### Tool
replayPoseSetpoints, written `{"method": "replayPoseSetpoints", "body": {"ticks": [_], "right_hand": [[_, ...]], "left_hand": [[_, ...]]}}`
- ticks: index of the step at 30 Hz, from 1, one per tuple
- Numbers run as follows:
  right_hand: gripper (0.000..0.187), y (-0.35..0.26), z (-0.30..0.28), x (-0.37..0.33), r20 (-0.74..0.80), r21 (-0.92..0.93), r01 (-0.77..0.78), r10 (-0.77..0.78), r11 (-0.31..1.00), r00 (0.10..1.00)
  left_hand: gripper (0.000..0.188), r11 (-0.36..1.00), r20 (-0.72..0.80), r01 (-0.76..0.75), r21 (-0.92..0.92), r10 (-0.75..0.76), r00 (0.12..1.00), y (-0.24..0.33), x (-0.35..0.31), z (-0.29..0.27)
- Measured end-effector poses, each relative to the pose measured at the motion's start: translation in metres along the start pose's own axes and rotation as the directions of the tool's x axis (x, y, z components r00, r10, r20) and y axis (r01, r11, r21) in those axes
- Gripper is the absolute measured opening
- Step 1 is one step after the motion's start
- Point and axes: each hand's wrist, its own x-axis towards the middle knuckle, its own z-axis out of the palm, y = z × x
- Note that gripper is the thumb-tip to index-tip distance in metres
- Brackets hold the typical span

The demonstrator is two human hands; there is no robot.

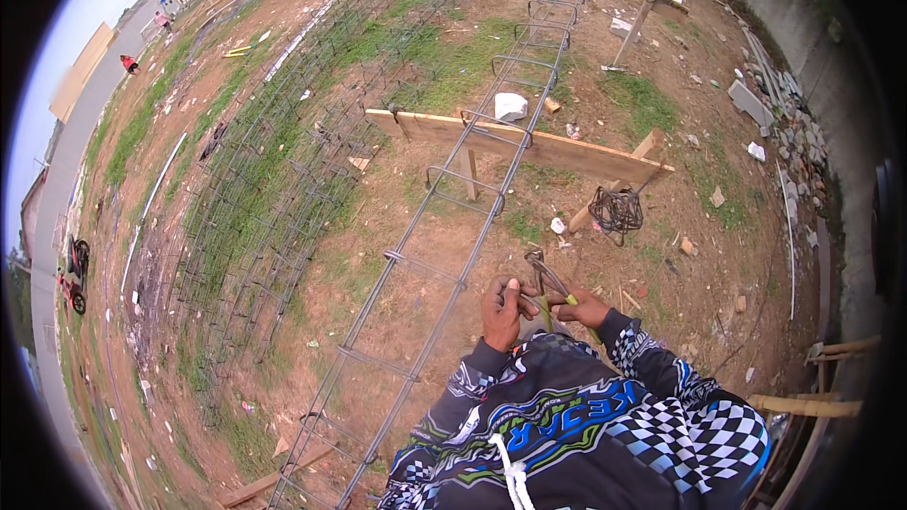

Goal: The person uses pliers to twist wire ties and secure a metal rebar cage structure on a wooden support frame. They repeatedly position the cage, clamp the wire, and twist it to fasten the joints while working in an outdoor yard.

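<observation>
Left hand (501, 310): closed on a thin wire, seemingly, beside the long grey steel rebar cage (444, 255).
Right hand (583, 307): gripping yellow-handled metal pincers (546, 280).

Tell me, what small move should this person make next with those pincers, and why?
Probably close the pincers on the tie wire and twist. The right hand holds their handles, the left hand steadies the rebar cage beside them, and their head sits right at a bar.
</observation>
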Motion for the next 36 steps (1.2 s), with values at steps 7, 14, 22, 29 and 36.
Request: {"method": "replayPoseSetpoints", "body": {"ticks": [7, 14, 22, 29, 36], "right_hand": [[0.046, -0.075, -0.081, 0.055, -0.374, -0.527, 0.483, -0.701, 0.699, 0.607], [0.022, -0.133, -0.185, 0.166, -0.637, -0.39, 0.531, -0.637, 0.752, 0.434], [0.051, -0.023, -0.277, 0.281, -0.622, -0.602, -0.096, -0.39, 0.792, 0.68], [0.046, -0.025, -0.292, 0.288, -0.654, -0.719, -0.398, -0.362, 0.57, 0.664], [0.042, -0.027, -0.151, 0.198, 0.237, -0.475, 0.39, -0.312, 0.789, 0.92]], "left_hand": [[0.024, 0.982, -0.252, -0.14, 0.124, 0.167, 0.953, 0.029, 0.037, -0.014], [0.027, 0.958, -0.42, -0.202, 0.203, 0.272, 0.866, 0.016, 0.06, 0.03], [0.03, 0.95, -0.642, -0.139, 0.28, 0.293, 0.709, -0.023, 0.055, 0.056], [0.029, 0.902, -0.744, -0.201, 0.382, 0.429, 0.512, -0.01, 0.043, 0.057], [0.025, 0.926, -0.668, -0.128, 0.354, 0.346, 0.658, -0.012, 0.042, 0.052]]}}
